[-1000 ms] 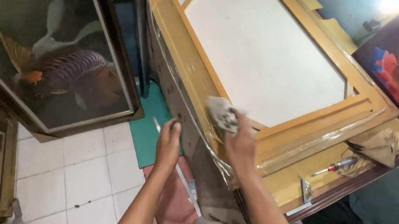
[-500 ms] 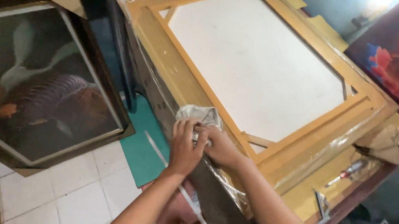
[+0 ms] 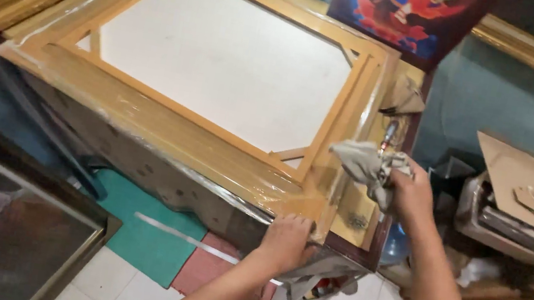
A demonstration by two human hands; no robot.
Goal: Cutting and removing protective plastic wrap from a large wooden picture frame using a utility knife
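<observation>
Wooden frame [image 3: 164, 118] lies flat on the surface [image 3: 360, 220], back side up: golden-tan wood, white panel in the centre, clear plastic wrap glossy along its near edge. Left hand [image 3: 285, 241] presses the near right corner, fingers together on the wrap. Right hand [image 3: 411, 194] has its fingers clamped on a crumpled grey cloth [image 3: 367, 162] above the frame's right edge.

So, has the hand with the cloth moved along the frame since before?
Yes. The right hand with the cloth went from the wooden frame's near edge to its right side.
</observation>
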